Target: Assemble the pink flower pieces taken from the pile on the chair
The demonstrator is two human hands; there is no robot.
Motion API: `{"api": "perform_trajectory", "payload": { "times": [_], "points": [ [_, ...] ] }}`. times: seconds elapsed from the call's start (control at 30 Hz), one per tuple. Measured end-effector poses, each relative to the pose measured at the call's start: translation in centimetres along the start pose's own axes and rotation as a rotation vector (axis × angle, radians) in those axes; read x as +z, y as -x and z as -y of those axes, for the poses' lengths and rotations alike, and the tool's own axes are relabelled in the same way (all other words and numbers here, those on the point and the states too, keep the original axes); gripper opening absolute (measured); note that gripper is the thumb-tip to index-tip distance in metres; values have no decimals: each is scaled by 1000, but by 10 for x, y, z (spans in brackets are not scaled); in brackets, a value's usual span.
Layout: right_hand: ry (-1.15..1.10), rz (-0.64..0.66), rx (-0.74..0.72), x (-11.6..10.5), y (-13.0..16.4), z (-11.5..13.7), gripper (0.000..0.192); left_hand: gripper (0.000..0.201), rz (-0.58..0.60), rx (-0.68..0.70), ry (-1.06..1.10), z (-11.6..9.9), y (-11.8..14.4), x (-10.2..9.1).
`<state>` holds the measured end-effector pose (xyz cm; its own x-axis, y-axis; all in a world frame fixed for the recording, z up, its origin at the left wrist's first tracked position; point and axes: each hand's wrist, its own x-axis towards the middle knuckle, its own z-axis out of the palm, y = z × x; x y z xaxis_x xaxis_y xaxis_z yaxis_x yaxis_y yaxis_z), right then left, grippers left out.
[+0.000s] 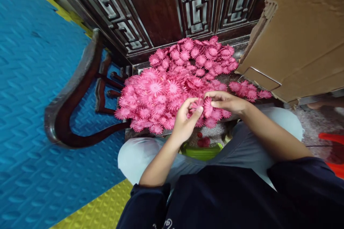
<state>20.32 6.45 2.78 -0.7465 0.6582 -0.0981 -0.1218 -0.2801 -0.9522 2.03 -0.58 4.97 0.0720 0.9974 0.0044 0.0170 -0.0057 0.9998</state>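
A big heap of pink fabric flower pieces [172,78] covers the seat of a dark wooden chair [70,89] in front of me. My left hand [185,121] pinches one pink flower piece [197,104] at the heap's near edge. Close beside it, my right hand [227,101] holds another pink flower piece [207,107] between thumb and fingers, touching the left one. Both hands meet over the front edge of the seat, above my knees.
A green container [200,151] with a few red pieces sits on the floor between my knees. A brown cardboard box [298,32] stands at the right. Blue and yellow foam mats [32,78] cover the floor at the left. A red object [333,150] lies at the far right.
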Motion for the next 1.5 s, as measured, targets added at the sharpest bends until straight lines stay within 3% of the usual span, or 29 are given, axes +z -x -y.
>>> {"api": "perform_trajectory", "payload": {
  "times": [0.13,0.23,0.53,0.83,1.07,1.17,1.37,1.5],
  "points": [
    [-70,-47,-12,2,-4,-5,33,34,114,-98,73,6,-8,-8],
    [-24,12,-36,2,-6,-3,35,29,155,-81,35,9,-11,-8],
    [166,-127,-147,7,-8,0,27,12,-32,287,-417,6,-8,-5],
    [252,-79,-313,7,-5,10,13,15,-13,426,-475,7,-5,-4],
    [419,-49,-450,10,4,23,9,15,-52,500,-390,8,-2,1],
    [406,-18,-434,7,7,29,11,16,-78,515,-396,2,3,1],
    [263,147,-360,-2,5,27,13,18,-61,383,-238,-3,12,3],
    [231,163,-364,-2,1,24,14,18,-139,416,-155,1,13,10]
  ]
}}
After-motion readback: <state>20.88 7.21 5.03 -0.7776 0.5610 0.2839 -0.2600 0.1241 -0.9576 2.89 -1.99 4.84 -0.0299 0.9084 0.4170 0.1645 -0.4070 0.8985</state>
